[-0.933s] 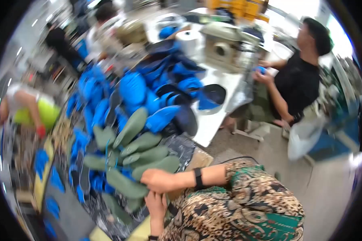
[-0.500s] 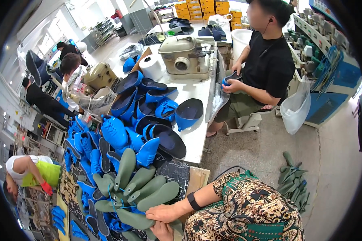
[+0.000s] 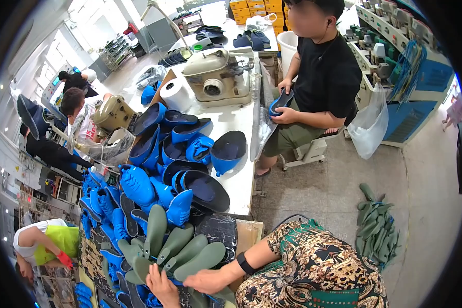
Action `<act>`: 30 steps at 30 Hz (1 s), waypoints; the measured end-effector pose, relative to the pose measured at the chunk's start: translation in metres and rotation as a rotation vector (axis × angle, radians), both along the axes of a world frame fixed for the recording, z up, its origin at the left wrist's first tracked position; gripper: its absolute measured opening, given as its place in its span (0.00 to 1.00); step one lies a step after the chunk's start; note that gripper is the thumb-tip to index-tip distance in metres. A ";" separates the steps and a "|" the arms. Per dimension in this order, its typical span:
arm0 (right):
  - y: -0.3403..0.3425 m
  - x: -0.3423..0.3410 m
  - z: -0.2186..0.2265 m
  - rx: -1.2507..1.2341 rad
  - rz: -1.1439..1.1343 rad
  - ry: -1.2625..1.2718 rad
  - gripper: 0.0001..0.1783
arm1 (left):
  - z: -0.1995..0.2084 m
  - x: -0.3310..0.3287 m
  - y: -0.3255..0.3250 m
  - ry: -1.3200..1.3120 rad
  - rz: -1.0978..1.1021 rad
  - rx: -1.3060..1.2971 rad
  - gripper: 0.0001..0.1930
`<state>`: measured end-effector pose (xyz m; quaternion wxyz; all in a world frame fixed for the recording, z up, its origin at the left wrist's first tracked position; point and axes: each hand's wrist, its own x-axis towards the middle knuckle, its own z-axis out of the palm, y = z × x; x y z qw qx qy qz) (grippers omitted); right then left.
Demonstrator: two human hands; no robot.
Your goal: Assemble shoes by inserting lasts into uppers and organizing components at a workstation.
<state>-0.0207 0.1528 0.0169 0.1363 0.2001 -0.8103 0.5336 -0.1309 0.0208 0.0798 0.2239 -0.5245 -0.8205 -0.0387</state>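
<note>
Green shoe lasts [image 3: 189, 252] fan out around 12 o'clock from your hands, right by the blue shoes [image 3: 137, 186]. The nearest last [image 3: 201, 261] has its long axis toward 2 o'clock, and your right hand [image 3: 209, 280] is closer, fingers straight. Left hand's [image 3: 162, 287] fingers are spread; looks like neither's pinching anything. Can't tell if they're touching tbh.

location: shoemaking workshop or factory floor. evidence: blue shoe uppers [image 3: 137, 185] heaped on a white table [image 3: 242, 200]; green foot-shaped forms [image 3: 156, 231] fanned beside them; beige industrial machine [image 3: 208, 72] on the same table; stacked orange-yellow boxes [image 3: 256, 7] behind; several workers [image 3: 326, 82] at separate stations, one seated holding a shoe piece [image 3: 281, 103].
</note>
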 end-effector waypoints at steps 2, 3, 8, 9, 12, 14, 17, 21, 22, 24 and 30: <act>-0.006 0.003 -0.014 0.185 0.099 -0.062 0.17 | 0.003 -0.024 0.012 0.098 -0.002 -0.100 0.10; -0.010 -0.001 -0.022 0.252 0.175 -0.049 0.23 | 0.004 -0.034 0.017 0.102 -0.007 -0.104 0.10; -0.022 -0.015 -0.032 0.450 0.084 0.185 0.21 | 0.001 -0.053 0.041 -0.342 0.084 0.014 0.09; -0.026 -0.021 -0.040 0.513 0.118 0.198 0.21 | 0.002 -0.051 0.043 -0.373 0.051 0.071 0.09; -0.028 -0.023 -0.043 0.533 0.098 0.182 0.17 | -0.014 -0.026 0.039 -0.401 0.024 0.184 0.07; -0.023 -0.022 -0.035 0.494 0.191 0.025 0.19 | -0.020 0.001 0.016 -0.408 0.042 0.148 0.11; -0.018 -0.016 -0.031 0.550 0.215 0.158 0.17 | -0.024 0.037 0.001 -0.481 0.163 0.147 0.14; -0.028 -0.015 -0.036 0.620 0.027 0.235 0.09 | -0.040 0.078 -0.009 -0.654 0.449 0.424 0.21; -0.027 -0.015 -0.032 0.625 0.029 0.240 0.09 | -0.059 0.079 -0.023 -0.652 0.461 0.431 0.21; -0.025 -0.016 -0.031 0.635 0.021 0.249 0.08 | -0.090 0.081 -0.040 -0.837 0.623 0.381 0.22; -0.015 -0.019 -0.030 0.612 -0.052 0.263 0.09 | -0.101 0.092 -0.013 -0.726 0.462 0.443 0.19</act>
